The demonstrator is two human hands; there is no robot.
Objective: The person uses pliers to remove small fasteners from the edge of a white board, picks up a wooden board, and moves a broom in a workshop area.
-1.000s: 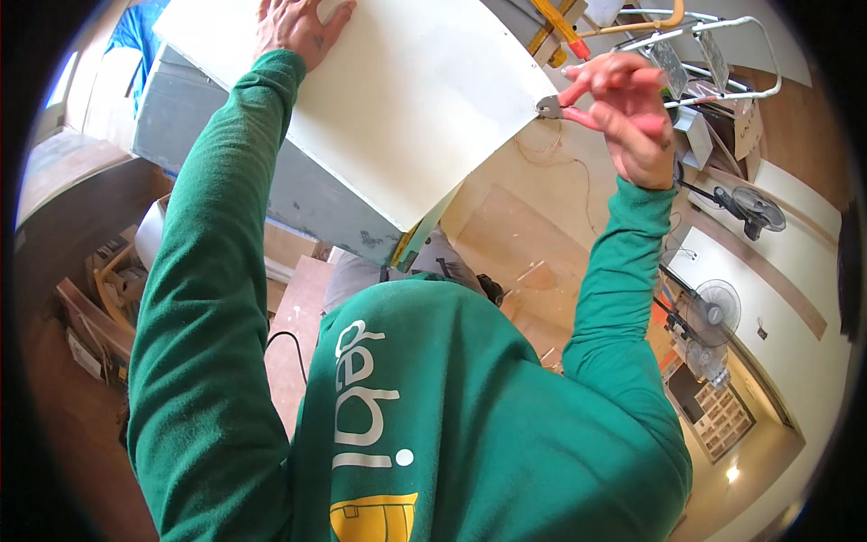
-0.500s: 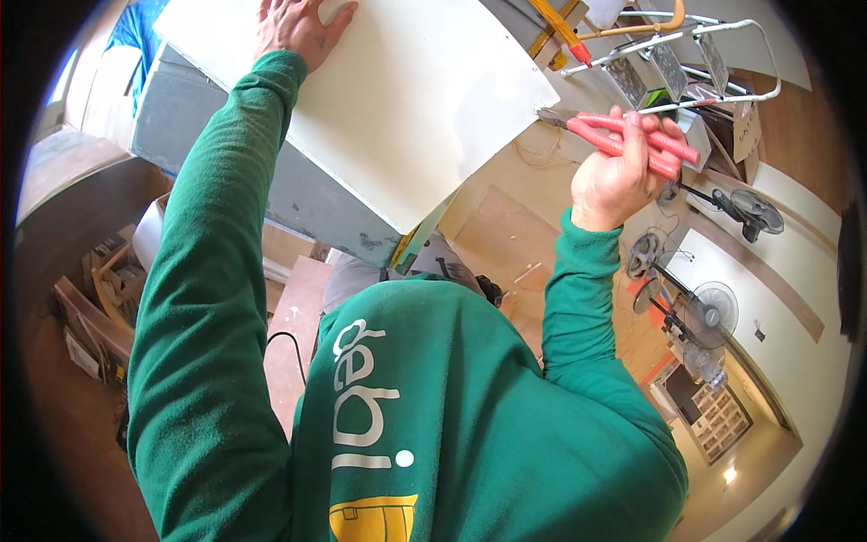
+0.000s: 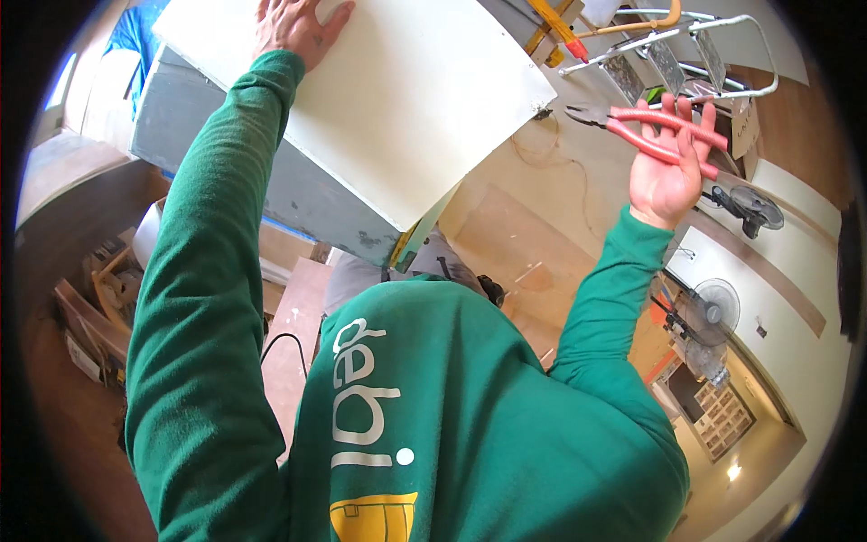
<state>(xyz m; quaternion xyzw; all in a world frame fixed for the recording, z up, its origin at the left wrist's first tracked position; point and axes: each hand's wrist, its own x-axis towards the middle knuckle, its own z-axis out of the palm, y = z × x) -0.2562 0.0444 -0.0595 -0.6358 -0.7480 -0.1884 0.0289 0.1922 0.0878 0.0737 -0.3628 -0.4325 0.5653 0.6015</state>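
Loosely, the red-handled pliers (image 3: 637,115) lie across the person's right hand (image 3: 666,176), its fingers stretched out and slightly apart behind the handles, its thumb folded over the lower one, so that the tool is held between them. The handles stand spread, and the metal head points left of these fingers, near a corner of a white panel (image 3: 406,99) but apart from it. By that corner, at the panel's edge, sits a small dark piece (image 3: 543,114), too small to make out. Well to the left of the right fingers, the left hand (image 3: 296,32) rests palm down on the panel, thumb and fingers spread apart, some fingertips cut off by the upper edge of the view. Nearer the body than the left fingers, a grey box (image 3: 316,194) shows beneath the panel; farther left of them is a blue sheet (image 3: 135,41). Just beyond the right fingers stands a white-framed stepladder (image 3: 711,61), and beyond them to the left is a yellow bar (image 3: 558,25) with a red end. To the right of the right wrist is a dark fan (image 3: 757,210). A green sweatshirt (image 3: 497,406) covers both arms down to the wrists.
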